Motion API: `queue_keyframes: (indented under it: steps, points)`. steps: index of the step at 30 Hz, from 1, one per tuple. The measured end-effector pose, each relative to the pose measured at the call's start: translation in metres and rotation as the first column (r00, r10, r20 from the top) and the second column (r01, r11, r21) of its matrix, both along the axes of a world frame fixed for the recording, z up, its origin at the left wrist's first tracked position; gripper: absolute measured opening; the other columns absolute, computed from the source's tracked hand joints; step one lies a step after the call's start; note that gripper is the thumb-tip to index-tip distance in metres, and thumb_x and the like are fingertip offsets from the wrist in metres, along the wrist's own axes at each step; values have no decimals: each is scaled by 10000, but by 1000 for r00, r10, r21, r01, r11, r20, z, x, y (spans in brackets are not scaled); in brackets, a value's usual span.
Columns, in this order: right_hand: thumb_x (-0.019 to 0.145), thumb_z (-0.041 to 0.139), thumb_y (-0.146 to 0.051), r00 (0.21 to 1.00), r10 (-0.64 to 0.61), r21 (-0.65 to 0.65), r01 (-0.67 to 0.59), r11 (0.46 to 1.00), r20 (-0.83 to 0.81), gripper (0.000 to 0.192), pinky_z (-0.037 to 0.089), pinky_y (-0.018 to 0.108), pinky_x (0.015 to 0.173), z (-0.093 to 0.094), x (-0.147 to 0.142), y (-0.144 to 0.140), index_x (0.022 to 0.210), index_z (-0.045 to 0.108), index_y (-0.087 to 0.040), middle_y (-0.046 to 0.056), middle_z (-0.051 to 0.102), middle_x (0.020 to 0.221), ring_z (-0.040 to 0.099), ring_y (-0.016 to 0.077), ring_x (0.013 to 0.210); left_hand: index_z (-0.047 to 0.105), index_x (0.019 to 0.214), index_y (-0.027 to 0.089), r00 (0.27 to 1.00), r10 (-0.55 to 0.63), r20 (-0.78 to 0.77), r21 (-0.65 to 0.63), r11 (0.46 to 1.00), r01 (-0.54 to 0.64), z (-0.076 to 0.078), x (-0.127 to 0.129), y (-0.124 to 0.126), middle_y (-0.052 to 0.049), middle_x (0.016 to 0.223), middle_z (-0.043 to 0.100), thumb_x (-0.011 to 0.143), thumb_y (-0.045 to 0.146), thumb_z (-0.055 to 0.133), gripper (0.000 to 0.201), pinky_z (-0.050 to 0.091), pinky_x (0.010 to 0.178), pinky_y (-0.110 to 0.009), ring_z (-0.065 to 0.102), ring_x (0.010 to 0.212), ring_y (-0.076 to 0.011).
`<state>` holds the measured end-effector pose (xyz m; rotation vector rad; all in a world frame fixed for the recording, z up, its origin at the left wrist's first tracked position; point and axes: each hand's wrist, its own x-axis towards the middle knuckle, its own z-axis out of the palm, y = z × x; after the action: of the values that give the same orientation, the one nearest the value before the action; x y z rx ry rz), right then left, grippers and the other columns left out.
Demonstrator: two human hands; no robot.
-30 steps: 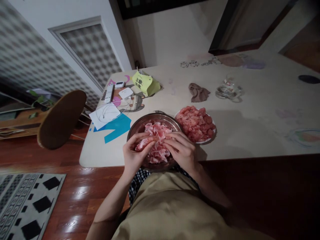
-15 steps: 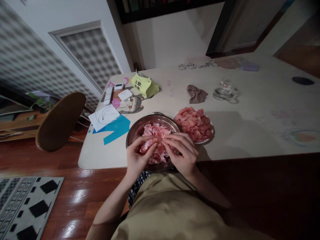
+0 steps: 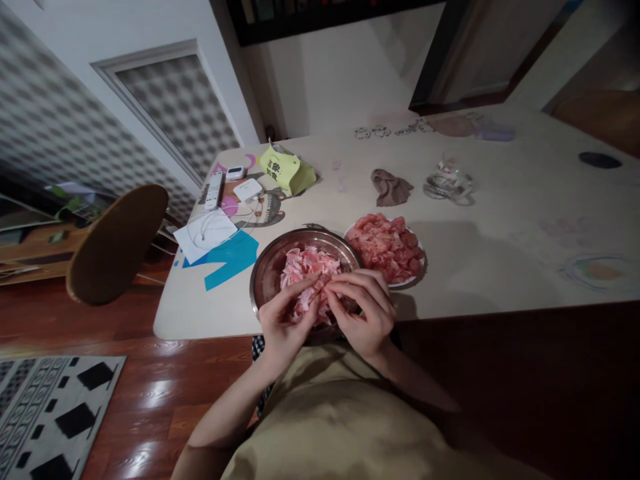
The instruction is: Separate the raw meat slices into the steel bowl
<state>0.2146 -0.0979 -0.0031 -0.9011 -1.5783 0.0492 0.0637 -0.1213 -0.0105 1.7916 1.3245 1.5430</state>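
A steel bowl (image 3: pixel 264 263) at the table's near edge holds a heap of pale pink raw meat slices (image 3: pixel 305 263). Over it, my left hand (image 3: pixel 287 319) pinches a piece of raw meat (image 3: pixel 319 288) between thumb and fingers. From the other side, my right hand (image 3: pixel 367 310) closes its fingertips on the same piece. Both hands hide the near part of the bowl. Just beyond my right hand, a white plate (image 3: pixel 424 257) bears a pile of darker pink raw meat (image 3: pixel 385 247) and touches or nearly touches the bowl.
On the table (image 3: pixel 480 267), a yellow-green bag (image 3: pixel 287 170), a remote control (image 3: pixel 215 191), a white box with a cable (image 3: pixel 248 191) and paper (image 3: pixel 205 233) lie left. A brown cloth (image 3: pixel 391 188) and clear plastic packaging (image 3: pixel 449 183) lie farther back. A chair (image 3: pixel 117 243) stands left.
My left hand has shifted slightly right and down, closer to the right one. The meat piece between the fingers shows less now. Bowl and plate keep their places on the table.
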Motion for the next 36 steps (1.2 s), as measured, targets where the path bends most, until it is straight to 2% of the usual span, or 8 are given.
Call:
queue_keyframes:
  steps: [5, 13, 19, 24, 30, 36]
  points:
    - [828, 744, -85, 1000, -26, 5, 26, 1000, -3, 230, 586, 370, 851, -2, -2, -1, 977, 706, -256, 27, 765, 924, 688, 194, 895, 715, 1213, 185, 998, -2, 55, -20, 1000, 3, -3, 4, -5, -115, 1187, 763, 887, 185, 722, 326, 603, 976, -335, 750, 1070, -224]
    - [841, 720, -88, 996, -77, 30, 76, 997, 35, 231, 579, 344, 831, 0, -3, -4, 992, 692, -261, 17, 756, 885, 693, 188, 870, 732, 1109, 164, 998, 65, -13, 59, 996, -64, -4, 8, -9, -120, 1084, 791, 872, 181, 734, 237, 637, 795, -261, 783, 894, -198]
    - [851, 704, -61, 999, -44, 4, 44, 999, 6, 209, 579, 346, 824, 3, -5, -8, 965, 675, -234, 34, 750, 885, 685, 183, 855, 721, 1037, 160, 995, 85, -45, 135, 988, -78, -5, 6, -9, -91, 1008, 806, 844, 137, 753, 197, 647, 807, -266, 792, 902, -208]
    - [876, 673, -87, 999, -38, -27, 38, 999, -11, 194, 577, 358, 834, 3, -6, -10, 990, 668, -244, 33, 748, 911, 691, 190, 884, 739, 1026, 167, 992, 110, -58, 133, 986, -101, -7, 5, -9, -98, 1032, 806, 831, 146, 767, 198, 658, 804, -273, 796, 902, -216]
    - [835, 673, -36, 996, -88, 53, 86, 995, 23, 220, 573, 326, 813, 7, -5, -7, 929, 640, -232, 33, 733, 851, 686, 177, 835, 744, 1043, 178, 995, 77, -71, 165, 984, -64, -6, 5, -10, -99, 1078, 800, 821, 126, 770, 229, 661, 870, -303, 793, 944, -227]
    - [839, 678, -58, 998, -36, 75, 32, 997, 44, 184, 578, 309, 809, 7, -4, -8, 918, 634, -217, 26, 728, 837, 687, 168, 838, 729, 1069, 170, 995, 72, -63, 305, 951, -50, -1, 4, -4, -74, 1038, 809, 767, 31, 804, 341, 657, 872, -277, 794, 939, -205]
